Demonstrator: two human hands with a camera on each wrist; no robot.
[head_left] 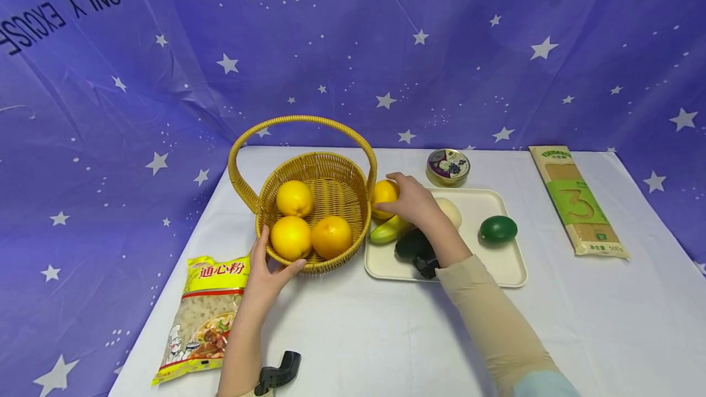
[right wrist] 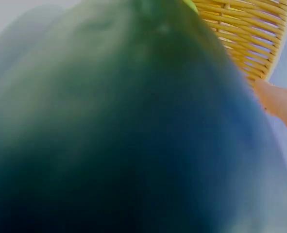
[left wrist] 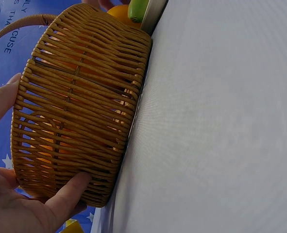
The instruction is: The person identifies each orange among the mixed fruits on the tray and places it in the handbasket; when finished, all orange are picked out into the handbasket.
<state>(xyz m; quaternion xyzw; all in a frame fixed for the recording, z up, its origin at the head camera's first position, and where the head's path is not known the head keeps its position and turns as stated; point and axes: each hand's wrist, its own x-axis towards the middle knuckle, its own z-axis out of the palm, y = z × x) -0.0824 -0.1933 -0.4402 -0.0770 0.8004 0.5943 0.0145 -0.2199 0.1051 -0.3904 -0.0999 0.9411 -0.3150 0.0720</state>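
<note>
My left hand (head_left: 265, 283) holds the near left side of a wicker basket (left wrist: 80, 82), its thumb and fingers spread on the rim and wall. Three oranges (head_left: 291, 238) lie inside the basket, under its tall arched handle. To the right, my right hand (head_left: 413, 198) grips another orange (head_left: 384, 198), thumb on the near side and fingers over the far side. This orange is at the left end of a cream tray (head_left: 491, 271), close beside the basket. A dark green fruit (right wrist: 133, 126) fills most of the right wrist view and hides much of the grasp.
On the tray are a yellow-green banana (head_left: 388, 230), a dark avocado-like fruit (head_left: 410, 245), a pale round item (head_left: 450, 211) and a green fruit (head_left: 498, 230). A round tin (head_left: 448, 166) stands behind. Noodles (head_left: 579, 201) lie right, a macaroni bag (head_left: 204, 317) left.
</note>
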